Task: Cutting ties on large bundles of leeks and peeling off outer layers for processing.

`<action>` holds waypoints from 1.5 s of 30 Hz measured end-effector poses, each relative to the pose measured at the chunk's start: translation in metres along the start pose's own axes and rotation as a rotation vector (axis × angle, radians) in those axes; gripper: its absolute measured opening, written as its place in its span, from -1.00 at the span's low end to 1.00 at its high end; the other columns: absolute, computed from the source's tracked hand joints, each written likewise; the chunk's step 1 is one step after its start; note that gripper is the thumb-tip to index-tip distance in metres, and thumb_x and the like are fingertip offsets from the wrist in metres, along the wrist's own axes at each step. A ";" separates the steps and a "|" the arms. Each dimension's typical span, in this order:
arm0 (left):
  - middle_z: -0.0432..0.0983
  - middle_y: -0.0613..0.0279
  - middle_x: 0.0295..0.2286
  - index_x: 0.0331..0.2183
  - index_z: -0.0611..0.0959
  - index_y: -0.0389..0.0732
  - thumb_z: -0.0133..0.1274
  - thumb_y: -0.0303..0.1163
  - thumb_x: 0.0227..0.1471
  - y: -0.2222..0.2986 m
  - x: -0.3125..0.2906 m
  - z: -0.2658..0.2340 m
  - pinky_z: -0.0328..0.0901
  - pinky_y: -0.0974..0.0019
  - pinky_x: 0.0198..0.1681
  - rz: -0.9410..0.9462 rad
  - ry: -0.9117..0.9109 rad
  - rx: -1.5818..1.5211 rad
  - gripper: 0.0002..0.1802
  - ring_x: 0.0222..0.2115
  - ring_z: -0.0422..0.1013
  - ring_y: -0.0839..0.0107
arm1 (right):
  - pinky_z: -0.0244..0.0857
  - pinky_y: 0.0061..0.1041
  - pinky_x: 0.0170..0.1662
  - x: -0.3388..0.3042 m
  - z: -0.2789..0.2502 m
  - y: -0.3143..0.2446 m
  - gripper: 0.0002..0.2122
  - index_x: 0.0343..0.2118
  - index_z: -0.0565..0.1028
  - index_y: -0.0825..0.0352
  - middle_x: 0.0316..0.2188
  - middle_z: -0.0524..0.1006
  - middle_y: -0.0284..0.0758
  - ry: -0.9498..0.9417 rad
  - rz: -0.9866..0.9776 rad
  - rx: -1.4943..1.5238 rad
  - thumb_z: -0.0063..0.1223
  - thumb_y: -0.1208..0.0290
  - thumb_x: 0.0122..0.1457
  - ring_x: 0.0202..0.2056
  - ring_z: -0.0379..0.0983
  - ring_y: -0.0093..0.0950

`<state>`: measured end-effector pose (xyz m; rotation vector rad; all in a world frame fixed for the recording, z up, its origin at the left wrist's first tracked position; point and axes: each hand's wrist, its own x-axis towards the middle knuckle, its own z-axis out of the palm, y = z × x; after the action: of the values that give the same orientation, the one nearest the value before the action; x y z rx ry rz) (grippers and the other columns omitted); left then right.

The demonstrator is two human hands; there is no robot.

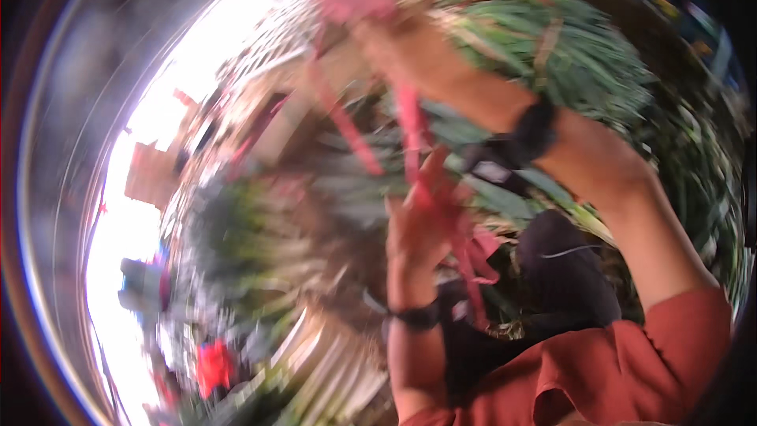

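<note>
My left hand is raised in front of my lap, with a pink-red plastic strip running through its fingers and loose ends hanging below the wrist. My right arm reaches across to the upper left. There, my right hand appears closed on more of the pink strip, though motion smears its fingers. Lengths of strip stretch down from that hand toward the left one. Beneath and left of my hands lie long green leafy vegetables with pale stalks, like leeks or large scallions.
A big heap of green leaves lies at the far right, and more stalks spread along the right edge. Toward the bright left side are a brown cardboard box and a red item. My bent knee is close by my hands.
</note>
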<state>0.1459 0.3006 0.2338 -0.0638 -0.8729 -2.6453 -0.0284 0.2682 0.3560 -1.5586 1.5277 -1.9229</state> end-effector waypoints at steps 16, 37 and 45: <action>0.41 0.39 -0.54 -0.31 0.51 -0.23 -0.04 -0.31 0.00 -0.069 0.005 -0.056 0.22 0.38 -0.46 0.459 0.130 1.492 -0.77 -0.53 0.31 0.47 | 0.28 -0.32 -0.44 -0.139 -0.077 0.014 -0.90 -0.49 0.45 0.31 -0.59 0.47 -0.21 -0.084 0.200 -0.518 -0.09 0.43 -0.02 -0.48 0.43 -0.32; 0.51 0.29 -0.50 -0.34 0.57 -0.30 -0.03 -0.37 -0.01 -0.053 0.000 -0.038 0.31 0.35 -0.40 0.014 0.301 1.413 -0.78 -0.49 0.41 0.45 | 0.28 -0.41 -0.38 -0.201 -0.085 0.038 -0.90 -0.55 0.47 0.40 -0.60 0.48 -0.26 -0.895 0.276 -0.223 -0.12 0.56 -0.09 -0.51 0.39 -0.38; 0.39 0.15 -0.19 -0.11 0.38 -0.31 -0.15 -0.35 0.04 -0.073 0.010 -0.044 0.24 0.29 -0.12 -0.040 0.352 0.806 -0.63 -0.17 0.34 0.30 | 0.31 -0.23 -0.51 -0.198 -0.050 0.049 -0.85 -0.42 0.42 0.35 -0.56 0.49 -0.08 -0.361 0.168 -0.826 -0.12 0.46 -0.08 -0.52 0.46 -0.16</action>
<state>0.1138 0.3263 0.1577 0.5961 -1.7129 -2.0436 -0.0090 0.4158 0.2069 -1.8292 2.3112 -0.8558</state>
